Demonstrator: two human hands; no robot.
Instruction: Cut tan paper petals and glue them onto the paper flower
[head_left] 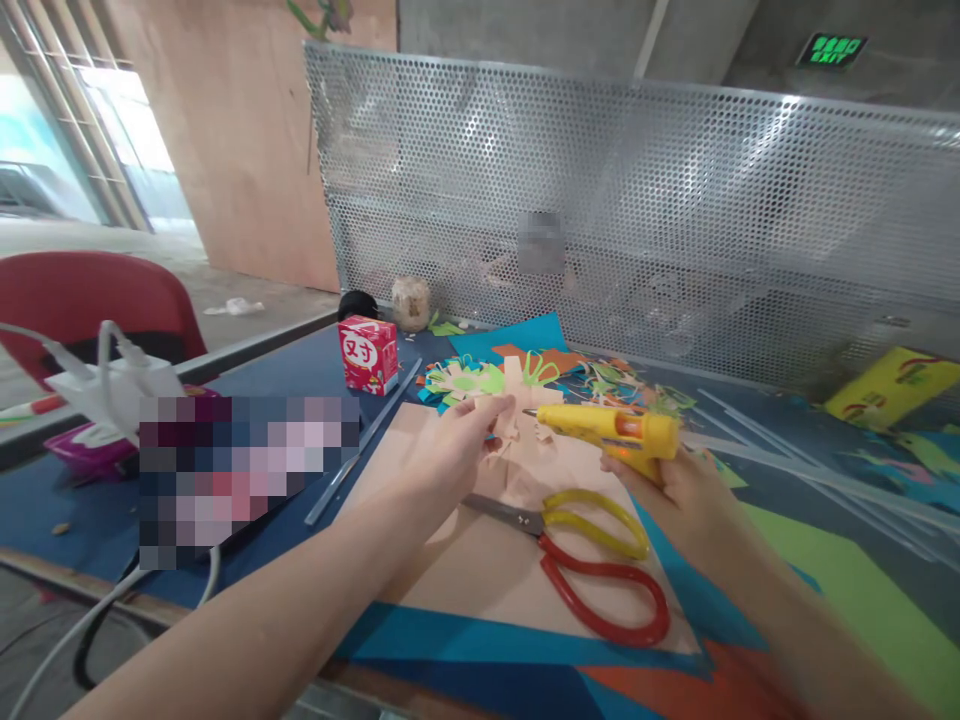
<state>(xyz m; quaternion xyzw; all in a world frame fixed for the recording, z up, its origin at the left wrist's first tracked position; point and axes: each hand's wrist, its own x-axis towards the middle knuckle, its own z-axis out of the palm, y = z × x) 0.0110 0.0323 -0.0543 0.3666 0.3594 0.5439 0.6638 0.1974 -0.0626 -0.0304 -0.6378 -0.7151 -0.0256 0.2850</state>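
Note:
My right hand (673, 485) grips a yellow hot glue gun (600, 425), its nozzle pointing left toward a cream paper cutout (517, 460) with curled strips. The cutout is pinched between the thumb and fingers of my left hand (469, 435); the nozzle tip sits close to it, and I cannot tell whether they touch. Below both hands, scissors (525, 518) with one yellow and one red handle loop lie on a cream paper sheet (435, 580). Beyond my left hand are green and blue fringed paper flowers (469, 378).
A red drink carton (367, 355), a glass jar (411, 303) and a clear glue stick (330, 490) lie left. More glue sticks (810, 460) and a yellow packet (892, 388) are right. A white charger (120, 390) with cables stands far left. A perforated metal screen (600, 200) borders the back.

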